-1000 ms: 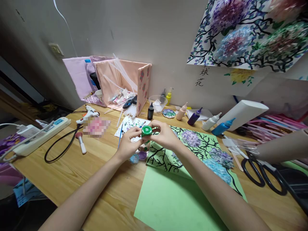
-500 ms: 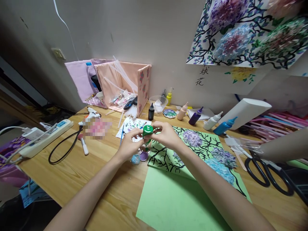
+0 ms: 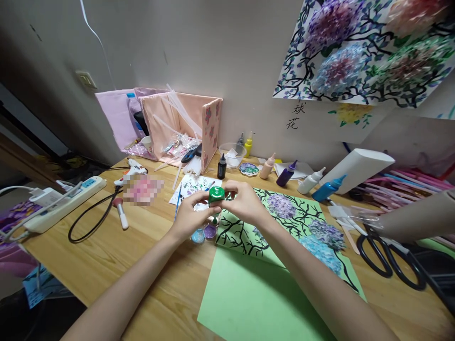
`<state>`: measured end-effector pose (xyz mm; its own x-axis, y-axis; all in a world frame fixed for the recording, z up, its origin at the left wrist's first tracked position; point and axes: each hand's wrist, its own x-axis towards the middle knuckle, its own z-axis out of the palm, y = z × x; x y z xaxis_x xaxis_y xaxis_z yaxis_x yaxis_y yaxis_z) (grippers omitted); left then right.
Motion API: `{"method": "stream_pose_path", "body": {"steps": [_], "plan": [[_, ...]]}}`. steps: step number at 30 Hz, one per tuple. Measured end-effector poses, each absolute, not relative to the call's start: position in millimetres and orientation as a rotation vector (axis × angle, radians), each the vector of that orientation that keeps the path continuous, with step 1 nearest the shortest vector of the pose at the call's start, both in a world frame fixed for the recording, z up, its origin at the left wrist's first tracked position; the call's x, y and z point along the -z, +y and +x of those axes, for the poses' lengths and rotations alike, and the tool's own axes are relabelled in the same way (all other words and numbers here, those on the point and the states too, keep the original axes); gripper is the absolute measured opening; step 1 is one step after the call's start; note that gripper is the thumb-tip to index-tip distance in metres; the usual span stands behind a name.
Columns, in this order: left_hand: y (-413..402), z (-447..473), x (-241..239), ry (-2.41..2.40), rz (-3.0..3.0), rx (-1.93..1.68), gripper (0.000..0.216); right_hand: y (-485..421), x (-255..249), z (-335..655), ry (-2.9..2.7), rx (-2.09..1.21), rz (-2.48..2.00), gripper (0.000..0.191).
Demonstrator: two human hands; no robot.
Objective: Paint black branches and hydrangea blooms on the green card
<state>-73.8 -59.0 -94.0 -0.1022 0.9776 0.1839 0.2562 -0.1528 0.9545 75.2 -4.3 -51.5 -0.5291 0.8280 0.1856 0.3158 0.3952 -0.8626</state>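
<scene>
Both hands pinch a small green paint bottle [image 3: 216, 195], tipped so that its base faces me. My left hand [image 3: 188, 213] has its fingers closed on the bottle's left side. My right hand [image 3: 245, 201] grips it from the right. Directly below is a palette [image 3: 204, 234] with pale blue and purple paint in its wells and a green dab near the bottle. The bottle's nozzle is mostly hidden by my fingers. Under my right forearm lies a green sheet with black branches [image 3: 238, 233] and fluffy purple and blue flowers. A paint-spotted paper [image 3: 194, 185] lies behind my left hand.
Several paint bottles stand along the back, including black [image 3: 222, 166], purple [image 3: 286, 174] and blue [image 3: 327, 188]. Large black-handled scissors [image 3: 375, 255] lie on the right. At left are a glue gun [image 3: 135, 168], a brush [image 3: 121, 215] and a power strip [image 3: 67, 203].
The bottle tips further between my hands, so less of its side shows. Both hands stay on it. The view shifts slightly.
</scene>
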Motion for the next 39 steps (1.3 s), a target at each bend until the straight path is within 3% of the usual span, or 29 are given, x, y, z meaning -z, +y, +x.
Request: {"method": "stream_pose_path", "body": {"steps": [39], "plan": [[-55.7, -77.8, 106.3, 1.515, 1.644, -1.316, 0.022, 0.6, 64.3, 74.2, -2.049, -1.119, -0.994, 0.007]]}}
